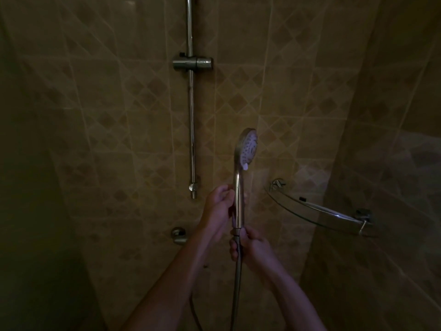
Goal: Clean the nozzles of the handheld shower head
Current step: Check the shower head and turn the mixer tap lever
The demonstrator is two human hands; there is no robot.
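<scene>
The chrome handheld shower head [248,149] stands upright in front of me, its pale nozzle face turned to the right. My left hand [218,207] grips the middle of its handle from the left. My right hand [250,247] is closed around the base of the handle where the metal hose [236,290] joins it. The hose hangs down and leaves the bottom of the view. The room is dim.
A chrome slide rail [191,103] with an empty holder bracket [192,63] runs up the tiled wall. A glass corner shelf [319,211] with a chrome rail sits at the right. A chrome wall fitting [179,235] is left of my forearm.
</scene>
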